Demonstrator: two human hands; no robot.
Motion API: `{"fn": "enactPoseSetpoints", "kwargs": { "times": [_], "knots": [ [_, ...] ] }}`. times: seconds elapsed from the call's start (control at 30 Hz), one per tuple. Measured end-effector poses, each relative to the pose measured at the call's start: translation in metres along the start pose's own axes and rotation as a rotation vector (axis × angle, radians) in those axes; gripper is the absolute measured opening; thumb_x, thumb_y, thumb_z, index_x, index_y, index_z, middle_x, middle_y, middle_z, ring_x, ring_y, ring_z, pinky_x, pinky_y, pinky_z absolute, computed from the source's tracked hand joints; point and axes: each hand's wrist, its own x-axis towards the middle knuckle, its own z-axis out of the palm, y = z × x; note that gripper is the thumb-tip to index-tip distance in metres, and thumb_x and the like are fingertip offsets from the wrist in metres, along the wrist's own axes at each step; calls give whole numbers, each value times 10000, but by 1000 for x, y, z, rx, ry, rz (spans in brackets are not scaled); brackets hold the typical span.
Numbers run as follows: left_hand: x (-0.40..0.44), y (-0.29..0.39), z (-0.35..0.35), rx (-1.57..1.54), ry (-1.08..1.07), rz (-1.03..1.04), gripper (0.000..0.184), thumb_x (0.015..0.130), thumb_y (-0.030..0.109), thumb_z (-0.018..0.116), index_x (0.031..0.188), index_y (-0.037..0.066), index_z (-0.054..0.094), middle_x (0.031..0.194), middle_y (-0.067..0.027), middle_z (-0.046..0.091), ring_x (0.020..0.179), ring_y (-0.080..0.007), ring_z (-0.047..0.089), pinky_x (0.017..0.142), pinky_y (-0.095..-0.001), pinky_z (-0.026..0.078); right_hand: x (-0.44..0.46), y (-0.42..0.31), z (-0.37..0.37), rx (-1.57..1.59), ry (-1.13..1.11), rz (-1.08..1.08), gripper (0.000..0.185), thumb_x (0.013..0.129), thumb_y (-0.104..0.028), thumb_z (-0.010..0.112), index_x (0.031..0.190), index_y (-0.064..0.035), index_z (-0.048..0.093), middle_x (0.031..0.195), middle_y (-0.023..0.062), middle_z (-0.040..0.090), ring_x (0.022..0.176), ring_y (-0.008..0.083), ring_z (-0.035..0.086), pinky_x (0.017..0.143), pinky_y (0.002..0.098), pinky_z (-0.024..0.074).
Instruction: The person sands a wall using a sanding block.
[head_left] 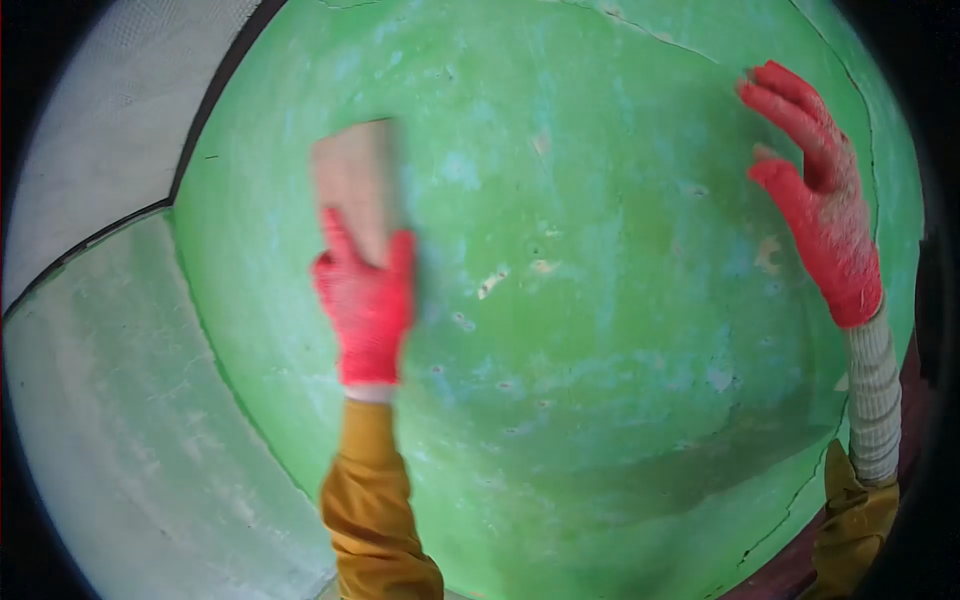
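Red gloves cover both my grips. My left grip (365,305) holds a tan rectangular block (355,180), slightly blurred, with fingers along its near end and sides; the rest of it extends toward the far side. The block is over the left part of a curved-looking green surface (600,250), marked with pale blue patches and a small white chipped spot (492,283) right of my left grip. At the right, my right grip (825,200) is wide, thumb parted from the fingers, near the same surface; I cannot tell whether it touches. An off-white ribbed cuff (875,400) covers that wrist. A black strip (212,100) borders the surface at far left.
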Motion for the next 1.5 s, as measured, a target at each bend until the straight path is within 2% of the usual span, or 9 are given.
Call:
{"fn": "enactPoseSetpoints", "kwargs": {
  "times": [0.2,0.43,0.7,0.77,0.9,1.13,1.23,1.37,1.5],
  "knots": [
    [-101,74,-14,-104,-13,825,932,680,404,818,1460,84,423,1113,-228,541,995,-392,526,822,-501,436,47,-6,55,180,226,10,611,755,50,606,1352,-78,592,1468,114,481,1392,264,429,1124,355,359],
    [-15,-31,-2,-296,-11,-415,995,822,454,741,1584,110,201,1348,-302,415,1212,-441,474,1036,-468,401,34,-40,71,-97,357,8,459,751,-51,709,1198,2,622,1275,160,528,1228,328,515,1035,375,433],
    [-154,23,-13,-67,-271,556,1132,657,309,864,1564,71,231,1253,-267,476,1112,-417,509,922,-464,456,38,-14,80,-116,333,-274,457,727,-42,723,1172,4,632,1254,151,525,1226,318,509,1034,373,433],
    [-141,-13,0,-1,-32,326,1016,702,308,842,1546,134,302,1202,-265,491,1074,-402,527,841,-448,475,31,-15,80,-59,352,-199,465,713,-11,721,1168,12,630,1254,152,526,1235,318,506,1043,378,427],
    [-74,-77,-3,-544,20,-779,965,855,379,718,1598,131,154,1340,-279,411,1161,-417,489,994,-464,424,30,-16,80,-36,360,-171,436,726,-71,730,1150,-6,653,1236,156,550,1215,328,514,1028,401,435],
    [-205,-34,-9,-18,-222,258,1099,734,326,816,1569,16,173,1346,-290,401,1214,-425,432,1045,-481,366,47,4,80,-288,279,-375,390,767,-236,756,1109,-53,708,1194,163,606,1162,351,538,985,450,457],
    [-196,-74,-1,-30,-109,33,1090,740,310,816,1567,10,172,1359,-284,393,1218,-413,432,1049,-470,366,60,3,79,-404,242,-529,386,785,-306,767,1091,-74,731,1177,167,630,1139,360,548,966,471,467],
    [-126,-131,-9,-372,21,-821,966,863,423,718,1592,110,165,1377,-254,376,1222,-394,417,1025,-424,394,49,-7,84,-389,225,-449,371,773,-266,777,1085,-68,743,1135,164,657,1121,336,555,972,440,451],
    [-155,-136,0,-109,-59,-552,1044,793,421,777,1587,97,180,1314,-302,409,1196,-415,446,1023,-461,387,55,4,81,-311,216,-489,380,772,-263,783,1101,-78,741,1165,160,647,1134,328,548,980,449,445]
  ]
}}
